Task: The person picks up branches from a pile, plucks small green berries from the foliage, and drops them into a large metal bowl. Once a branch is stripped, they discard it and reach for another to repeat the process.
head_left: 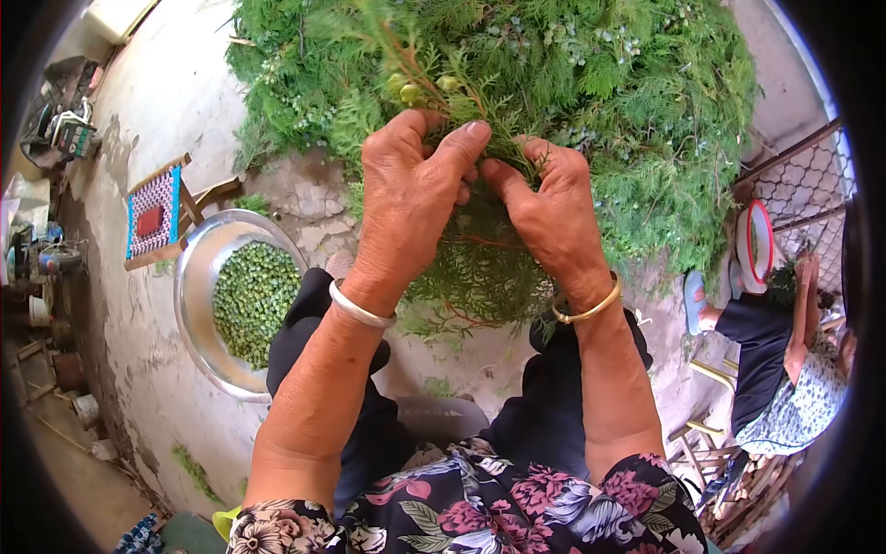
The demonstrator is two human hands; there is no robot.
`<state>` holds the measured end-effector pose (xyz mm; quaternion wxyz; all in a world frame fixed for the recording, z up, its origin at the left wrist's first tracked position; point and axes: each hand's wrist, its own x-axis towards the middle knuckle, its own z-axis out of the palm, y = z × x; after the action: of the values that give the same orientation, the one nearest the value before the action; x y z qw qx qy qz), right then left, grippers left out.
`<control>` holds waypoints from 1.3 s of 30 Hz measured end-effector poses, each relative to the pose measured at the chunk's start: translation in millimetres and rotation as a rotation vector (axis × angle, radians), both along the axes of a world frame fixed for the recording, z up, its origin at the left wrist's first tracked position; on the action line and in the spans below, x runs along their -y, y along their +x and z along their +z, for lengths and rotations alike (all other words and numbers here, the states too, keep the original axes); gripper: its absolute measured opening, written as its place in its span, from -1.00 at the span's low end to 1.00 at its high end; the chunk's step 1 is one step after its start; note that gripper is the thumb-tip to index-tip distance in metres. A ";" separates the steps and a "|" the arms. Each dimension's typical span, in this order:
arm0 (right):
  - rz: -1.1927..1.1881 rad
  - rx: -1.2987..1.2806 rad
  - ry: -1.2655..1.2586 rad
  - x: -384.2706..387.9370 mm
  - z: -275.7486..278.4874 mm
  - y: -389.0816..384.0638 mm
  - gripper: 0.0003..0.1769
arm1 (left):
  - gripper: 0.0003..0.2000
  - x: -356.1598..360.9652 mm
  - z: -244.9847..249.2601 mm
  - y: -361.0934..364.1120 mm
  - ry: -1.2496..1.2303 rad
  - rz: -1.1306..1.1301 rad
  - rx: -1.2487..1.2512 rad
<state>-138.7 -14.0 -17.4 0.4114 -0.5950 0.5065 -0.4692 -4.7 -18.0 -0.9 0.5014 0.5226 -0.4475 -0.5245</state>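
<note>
Pinching green sprig (425, 76); left fingers (463, 148), right fingers (506, 179) closed on it; long axis pointing forward-left.

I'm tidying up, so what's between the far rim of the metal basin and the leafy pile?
In the head view, a small green clump lies on concrete floor between the metal basin and the leafy pile.

"What's off to the left?"
"A stool (152, 214) with a woven seat, and clutter (61, 254) farther out."
"And on the right?"
"A person (769, 343) wearing a blue sandal (693, 303), a red-rimmed basin (744, 247), wire mesh (812, 180) beside it, and sticks (743, 489) lower down."
</note>
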 end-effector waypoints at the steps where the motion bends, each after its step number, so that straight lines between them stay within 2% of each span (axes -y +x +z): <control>1: 0.002 -0.014 -0.025 0.2 -1.4 0.1 -0.92 | -0.80 0.0 0.1 1.6 -0.002 -0.031 0.061; 5: 0.013 -0.009 0.007 -1.0 4.5 -1.2 -0.89 | -0.82 1.7 -5.5 3.0 -0.042 -0.037 0.005; 7: -0.011 -0.030 -0.043 -0.8 3.7 -0.6 -0.87 | -0.84 3.3 -5.8 5.7 0.051 -0.043 -0.298; 8: -0.034 -0.050 -0.092 -0.5 3.5 -0.5 -0.85 | -0.84 4.9 -5.7 7.0 0.051 -0.044 -0.298; 10: -0.044 -0.061 -0.095 -1.4 6.3 -1.7 -0.82 | -0.83 10.0 -5.8 11.2 0.211 0.062 -0.587; 11: -0.055 -0.073 -0.098 -2.8 7.1 -2.4 -0.79 | -0.83 15.7 -9.1 20.3 0.213 0.061 -0.586; 13: -0.100 -0.112 -0.142 -1.0 -1.7 -6.8 -0.78 | -0.83 29.0 -13.3 44.6 0.151 -0.017 -0.856; 15: -0.144 -0.150 -0.190 0.6 -1.4 -9.5 -0.77 | -0.86 25.4 -0.8 50.4 0.129 -0.065 -0.905; 17: -0.111 -0.141 -0.099 0.7 5.7 -12.2 -0.73 | -0.88 15.1 10.9 46.1 0.047 -0.079 -0.650; 19: -0.182 -0.076 -0.144 2.1 -0.7 -5.7 -0.72 | -0.88 7.0 9.1 43.9 0.002 -0.177 -0.658; 21: -0.254 -0.013 -0.193 3.5 -1.4 -5.7 -0.71 | -0.93 -3.3 13.1 33.9 0.038 -0.212 -0.421; 22: -0.251 -0.064 -0.167 3.7 0.0 -7.3 -0.71 | -0.90 -7.8 16.7 27.0 0.048 -0.172 -0.156; 23: -0.247 -0.116 -0.142 4.6 1.4 -8.8 -0.71 | -0.90 -11.1 13.8 22.0 0.043 -0.176 -0.157; 25: -0.268 -0.140 -0.167 7.6 1.2 -11.6 -0.71 | -0.86 -16.0 -1.2 14.2 -0.335 -0.114 0.560; 27: -0.288 -0.161 -0.187 10.1 -0.3 -13.7 -0.72 | -0.80 -16.9 -12.2 7.1 -0.321 -0.095 0.617; 29: -0.247 0.005 -0.101 10.1 -2.4 -13.2 -0.78 | -0.77 -18.1 -19.2 0.7 -0.401 -0.022 0.779; 30: -0.241 0.007 -0.098 9.7 -2.5 -10.3 -0.78 | -0.78 -17.2 -19.9 -1.0 -0.363 -0.056 0.763; 31: -0.211 0.136 -0.068 9.2 -1.7 -6.7 -0.81 | -0.78 -15.6 -20.7 -1.7 -0.360 -0.052 0.765; 32: -0.183 0.264 -0.038 8.8 -0.9 -4.8 -0.83 | -0.80 -13.8 -21.2 -2.5 -0.350 -0.094 0.744; 37: -0.170 0.195 -0.068 6.8 7.0 -11.7 -0.84 | -0.88 -5.3 -10.1 6.4 -0.245 -0.268 0.568; 39: -0.195 0.205 -0.049 5.9 8.6 -14.4 -0.85 | -0.89 -2.3 0.9 12.9 0.377 -0.306 -0.370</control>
<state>-153.1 -19.9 -8.8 0.3991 -0.5015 0.5056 -0.5775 8.2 -15.7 0.0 0.3839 0.4285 -0.3168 -0.7541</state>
